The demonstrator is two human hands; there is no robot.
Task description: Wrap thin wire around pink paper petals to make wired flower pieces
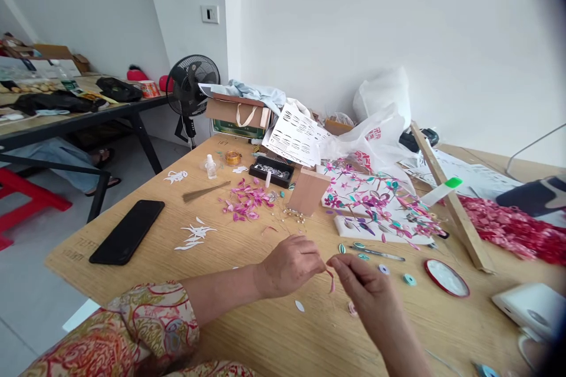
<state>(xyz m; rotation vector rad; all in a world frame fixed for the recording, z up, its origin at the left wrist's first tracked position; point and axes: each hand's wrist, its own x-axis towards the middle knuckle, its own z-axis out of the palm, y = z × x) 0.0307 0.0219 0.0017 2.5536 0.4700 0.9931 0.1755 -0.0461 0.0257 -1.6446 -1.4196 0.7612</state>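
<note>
The left hand (289,264) and the right hand (369,291) met above the near part of the desk (265,330), their fingertips almost touching, and between them hung a pink paper strip (331,280), narrow and curled downward. The left hand's fingers were closed in a pinch at the strip's upper end; the right hand's thumb and forefinger were drawn together just beside it, though whether they actually gripped the strip could not be told. A patterned sleeve (145,330) covered the left arm up to the forearm. Just below the hands a small white petal (299,306) lay flat on the wood, and a pink coil (352,308) sat close against the right hand. Beyond the hands, toward the desk's middle, lay metal tweezers (380,254), a few teal paper coils (409,279) and a round red-rimmed lid (446,277) (its inside white). Farther back a white board with a flowering branch (375,203) of pink and teal paper stood beside a small upright cardboard box (309,191), with a pile of loose pink petals (245,200) to the box's left. Near the desk's left edge a black phone (127,231) lay face down, with white paper cut-outs (194,234) between it and the hands. A black fan (190,88) stood past the far left corner.
</note>
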